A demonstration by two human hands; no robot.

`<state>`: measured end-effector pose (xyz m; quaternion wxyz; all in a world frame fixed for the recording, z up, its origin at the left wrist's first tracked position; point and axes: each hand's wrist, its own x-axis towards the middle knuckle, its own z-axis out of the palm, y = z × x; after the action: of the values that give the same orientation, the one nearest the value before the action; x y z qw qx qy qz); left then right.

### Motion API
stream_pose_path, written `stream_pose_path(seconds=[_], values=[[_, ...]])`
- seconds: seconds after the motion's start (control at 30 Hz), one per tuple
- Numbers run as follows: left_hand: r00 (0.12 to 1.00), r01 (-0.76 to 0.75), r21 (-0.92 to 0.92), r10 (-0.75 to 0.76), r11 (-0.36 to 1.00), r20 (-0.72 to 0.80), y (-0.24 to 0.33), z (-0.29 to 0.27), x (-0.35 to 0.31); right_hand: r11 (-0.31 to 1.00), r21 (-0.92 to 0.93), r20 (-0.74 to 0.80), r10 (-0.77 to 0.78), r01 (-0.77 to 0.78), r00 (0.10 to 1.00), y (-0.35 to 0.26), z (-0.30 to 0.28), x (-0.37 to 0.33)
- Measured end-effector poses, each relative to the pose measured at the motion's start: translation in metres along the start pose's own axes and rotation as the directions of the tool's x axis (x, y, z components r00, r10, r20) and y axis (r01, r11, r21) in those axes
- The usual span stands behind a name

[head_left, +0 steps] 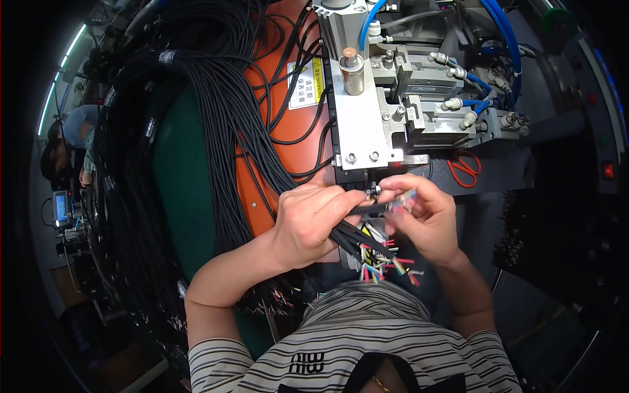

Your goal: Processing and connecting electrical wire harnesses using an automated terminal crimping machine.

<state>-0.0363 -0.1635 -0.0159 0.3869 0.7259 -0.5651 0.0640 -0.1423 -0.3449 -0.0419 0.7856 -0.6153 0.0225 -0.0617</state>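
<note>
My left hand [310,219] is closed around several black cables [350,234]. Their stripped ends fan out below it in short coloured wires [383,267], red, white, yellow and blue. One cable sticks out from between the left thumb and fingers toward the right. At its tip, my right hand [422,213] pinches the small coloured wires, which are blurred. Both hands are just below the front of a metal pneumatic machine [363,134]. Exactly how the right fingertips sit on the wires is hard to make out.
A large bundle of black cables [216,111] runs down over an orange surface [288,26] and a green mat [183,164]. Red-handled scissors [464,169] lie right of the machine. Blue air hoses [504,33] curve above. Another person [72,134] sits at the far left.
</note>
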Motion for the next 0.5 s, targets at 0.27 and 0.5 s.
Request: stream_pose_path(seconds=[0.27, 0.5], values=[[0.976, 0.201, -0.087, -0.192, 0.976, 0.103, -0.0039, 0.0093, 0.0010, 0.980, -0.126, 0.079, -0.148, 0.157, 0.986, 0.0040, -0.0041, 0.0018], [0.957, 0.270, -0.120, -0.253, 0.955, 0.141, -0.0042, 0.0074, 0.0030, 0.966, -0.134, 0.125, -0.207, 0.223, 0.970, 0.0024, -0.0011, 0.0042]])
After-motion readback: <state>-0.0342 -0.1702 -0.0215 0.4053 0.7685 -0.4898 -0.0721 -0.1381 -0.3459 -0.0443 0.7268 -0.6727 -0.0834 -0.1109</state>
